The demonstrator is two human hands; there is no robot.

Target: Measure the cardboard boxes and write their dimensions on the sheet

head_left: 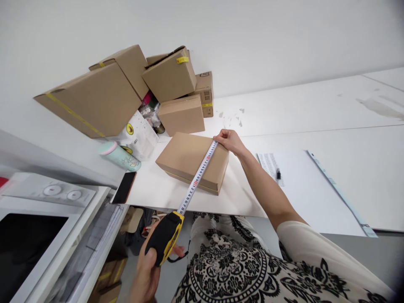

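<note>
A closed brown cardboard box [186,155] lies flat near the front edge of the white table. Across its top runs the white blade of a tape measure [166,237], whose black and yellow case hangs in front of the table edge. My left hand [150,265] is wrapped round that case, with a black wrist strap dangling beside it. At the box's far edge, my right hand [230,141] pinches the free end of the blade between thumb and fingers. The very tip of the blade is hidden under those fingers.
Several cardboard boxes [172,75] are stacked against the wall. A mint tumbler [121,155], a white avocado-print package [139,134] and a dark phone [124,188] stand or lie left of the box. White sheets [303,193] lie right, a microwave [41,235] lower left.
</note>
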